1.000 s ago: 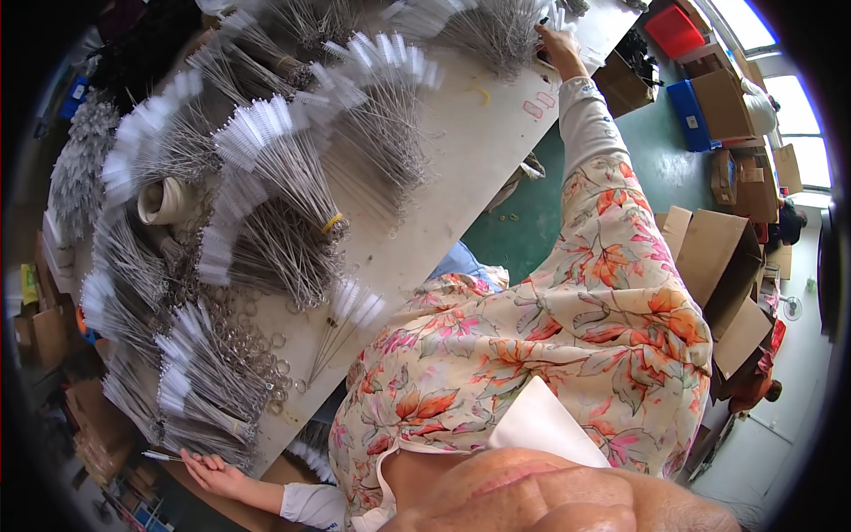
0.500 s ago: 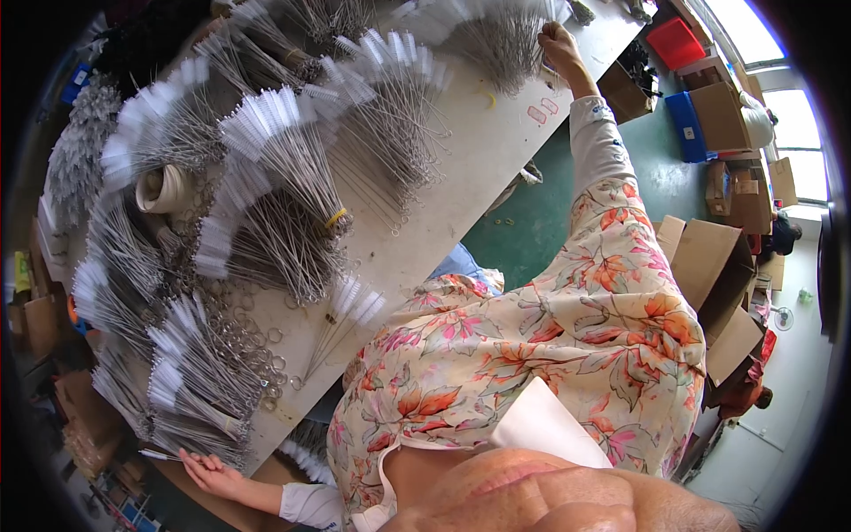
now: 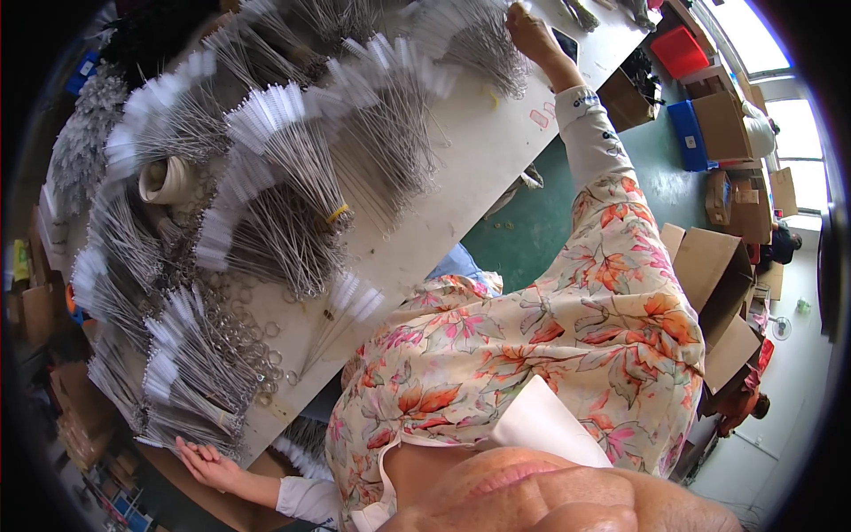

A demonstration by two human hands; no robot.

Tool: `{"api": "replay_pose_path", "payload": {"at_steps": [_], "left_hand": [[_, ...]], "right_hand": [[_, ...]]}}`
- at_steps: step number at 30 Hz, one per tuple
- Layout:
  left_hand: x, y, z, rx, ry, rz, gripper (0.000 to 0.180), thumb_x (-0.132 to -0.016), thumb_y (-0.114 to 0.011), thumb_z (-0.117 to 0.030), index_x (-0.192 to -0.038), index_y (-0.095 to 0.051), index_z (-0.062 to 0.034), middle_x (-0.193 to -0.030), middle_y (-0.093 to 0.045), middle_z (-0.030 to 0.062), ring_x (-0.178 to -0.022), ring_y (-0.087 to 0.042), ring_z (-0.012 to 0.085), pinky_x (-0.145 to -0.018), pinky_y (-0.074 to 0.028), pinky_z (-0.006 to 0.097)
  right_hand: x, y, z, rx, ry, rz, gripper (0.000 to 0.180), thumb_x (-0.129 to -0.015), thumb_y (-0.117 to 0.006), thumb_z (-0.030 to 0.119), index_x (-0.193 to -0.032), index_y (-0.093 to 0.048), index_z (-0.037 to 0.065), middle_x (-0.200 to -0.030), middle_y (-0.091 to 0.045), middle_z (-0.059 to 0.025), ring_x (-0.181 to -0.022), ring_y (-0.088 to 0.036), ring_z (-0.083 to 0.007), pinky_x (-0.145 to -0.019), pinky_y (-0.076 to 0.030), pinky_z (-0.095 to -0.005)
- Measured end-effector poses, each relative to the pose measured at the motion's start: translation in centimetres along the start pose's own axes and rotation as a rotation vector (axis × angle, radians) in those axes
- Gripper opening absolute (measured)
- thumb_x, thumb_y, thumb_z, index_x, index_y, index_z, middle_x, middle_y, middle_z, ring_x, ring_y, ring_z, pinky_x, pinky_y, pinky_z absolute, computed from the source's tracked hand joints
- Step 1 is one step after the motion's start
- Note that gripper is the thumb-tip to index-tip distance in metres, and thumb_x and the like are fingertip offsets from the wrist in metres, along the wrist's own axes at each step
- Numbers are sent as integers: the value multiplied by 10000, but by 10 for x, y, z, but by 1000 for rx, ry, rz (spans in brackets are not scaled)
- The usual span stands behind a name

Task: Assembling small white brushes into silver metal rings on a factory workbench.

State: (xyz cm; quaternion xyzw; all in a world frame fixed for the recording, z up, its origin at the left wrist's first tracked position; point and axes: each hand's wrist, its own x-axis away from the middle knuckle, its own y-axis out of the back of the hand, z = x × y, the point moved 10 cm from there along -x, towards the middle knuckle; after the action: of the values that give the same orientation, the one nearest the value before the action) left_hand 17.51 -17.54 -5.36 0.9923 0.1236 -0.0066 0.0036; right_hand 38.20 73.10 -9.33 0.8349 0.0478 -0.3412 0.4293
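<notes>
At the far edge of the table, my right hand (image 3: pixel 532 37) is at the white bristle ends of a brush bundle (image 3: pixel 486 49). Its fingers are bent and pressed together, and what they hold is too small to make out. Down at the left, my left hand (image 3: pixel 206 463) is beside a pile of thin wire brushes (image 3: pixel 197 424) at the table's edge. Its fingers are stretched and slightly apart, with the tips against the lowest brushes. These brushes have white bristles, long metal stems and ring ends. A yellow band (image 3: pixel 337 214) ties one bundle in the middle.
More brush bundles (image 3: pixel 275 239) cover the left of the table (image 3: pixel 461 160). Metal rings (image 3: pixel 266 359) lie near a few loose brushes (image 3: pixel 341 310). A cream roll (image 3: pixel 165 181) stands among the bundles. A dark phone (image 3: pixel 566 43) lies by my right wrist. Cardboard boxes (image 3: pixel 709 257) fill the right.
My right hand has moved left and farther away, toward the bristle ends, uncovering the phone. My left hand has shifted slightly up against the brush pile.
</notes>
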Motion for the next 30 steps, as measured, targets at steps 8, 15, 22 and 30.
{"api": "replay_pose_path", "payload": {"at_steps": [8,15,22,30], "left_hand": [[4,11,-4,-4,-7,-3,334,-914,-482,-138,-1179,-484,67,-801,-482,6,-491,-304,32,-408,-237,172],[9,-6,-2,7,9,30,346,-920,-471,-141,-1199,-461,64,-787,-478,6,-492,-315,30,-402,-252,162],[49,-82,-34,285,73,272,300,-937,-430,-181,-1076,-495,76,-725,-381,0,-562,-309,62,-481,-272,203],[124,-267,-46,355,121,652,299,-911,-458,-143,-1122,-551,48,-610,-382,-39,-481,-284,15,-411,-211,168]], "right_hand": [[5,7,-89,-924,-926,-133,211,-761,-641,153,-913,-605,12,-671,-616,-185,-566,-595,-305,-539,-461,-385],[-8,-7,-94,-190,-560,83,195,-741,-497,139,-765,-644,13,-712,-616,-206,-534,-579,-327,-508,-463,-390],[-39,131,-38,-778,-752,-339,191,-867,-501,176,-850,-608,20,-659,-569,-43,-582,-532,-156,-568,-449,-300],[-46,275,308,-2238,-316,744,167,-905,-529,180,-993,-603,59,-686,-507,49,-536,-372,-3,-459,-290,-160]]}}
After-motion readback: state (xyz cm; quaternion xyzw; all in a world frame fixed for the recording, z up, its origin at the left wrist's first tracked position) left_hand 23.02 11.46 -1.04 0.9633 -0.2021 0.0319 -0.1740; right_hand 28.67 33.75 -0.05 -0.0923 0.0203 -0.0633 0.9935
